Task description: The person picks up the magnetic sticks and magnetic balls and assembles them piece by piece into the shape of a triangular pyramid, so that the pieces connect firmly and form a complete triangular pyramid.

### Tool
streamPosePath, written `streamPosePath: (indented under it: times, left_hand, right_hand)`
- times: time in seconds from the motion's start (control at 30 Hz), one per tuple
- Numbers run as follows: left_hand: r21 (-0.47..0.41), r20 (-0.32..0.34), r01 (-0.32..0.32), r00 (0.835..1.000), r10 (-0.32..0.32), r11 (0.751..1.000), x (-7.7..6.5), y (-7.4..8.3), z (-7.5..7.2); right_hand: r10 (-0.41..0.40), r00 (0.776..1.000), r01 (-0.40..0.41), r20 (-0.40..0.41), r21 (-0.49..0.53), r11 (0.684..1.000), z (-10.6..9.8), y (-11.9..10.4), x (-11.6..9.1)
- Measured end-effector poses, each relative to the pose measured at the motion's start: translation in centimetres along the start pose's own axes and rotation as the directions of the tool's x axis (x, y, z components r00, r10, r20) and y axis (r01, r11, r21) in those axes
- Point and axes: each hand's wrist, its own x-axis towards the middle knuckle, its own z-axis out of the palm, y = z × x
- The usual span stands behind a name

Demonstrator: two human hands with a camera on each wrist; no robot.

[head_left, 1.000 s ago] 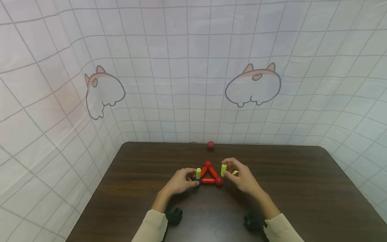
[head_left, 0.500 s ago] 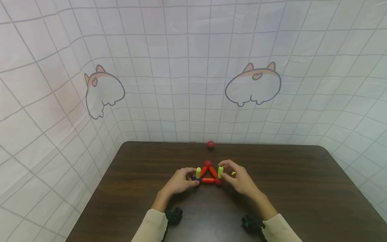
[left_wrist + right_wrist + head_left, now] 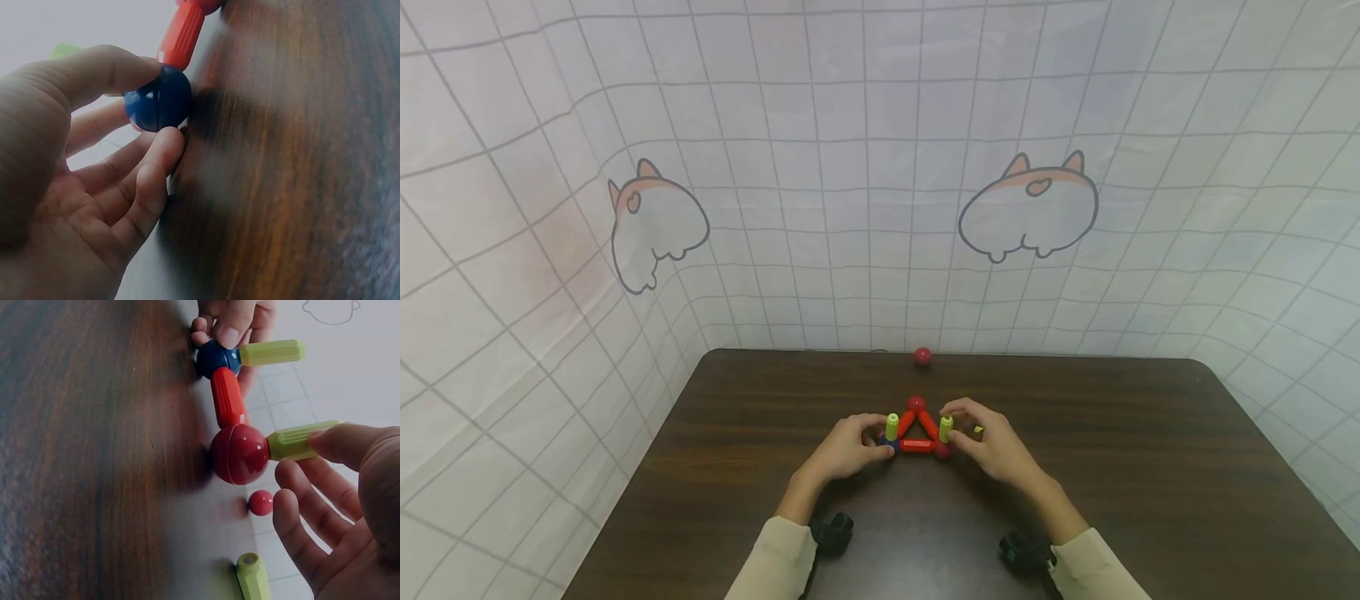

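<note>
A flat triangle of red rods [image 3: 917, 446] with ball joints lies on the table. Its left corner is a blue ball [image 3: 159, 100], which my left hand [image 3: 848, 450] pinches between thumb and fingers. From that ball a yellow-green rod [image 3: 272, 352] stands upright. At the right corner is a red ball [image 3: 239, 454]. My right hand [image 3: 994, 442] pinches a second yellow-green rod [image 3: 294, 441], upright, its lower end meeting the top of this red ball. Another red ball [image 3: 916, 404] forms the far corner.
A loose red ball [image 3: 922, 357] sits near the back edge of the dark wooden table [image 3: 1075, 417]. Another yellow-green rod [image 3: 252, 578] lies beside my right hand, partly hidden in the head view. A white checked cloth [image 3: 880, 250] hangs behind.
My right hand has moved left and slightly down with its yellow-green rod, bringing it onto the right corner's red ball. The left hand has kept its place on the blue ball.
</note>
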Motion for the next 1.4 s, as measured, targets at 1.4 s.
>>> streamPosePath:
  times: [1.4]
  left_hand:
    - [-0.008,-0.051,0.004,0.999,-0.005,1.0,0.0,-0.2,-0.1]
  right_hand:
    - [0.261,0.965,-0.257,0.017,-0.122,0.959,-4.4,2.2,-0.9]
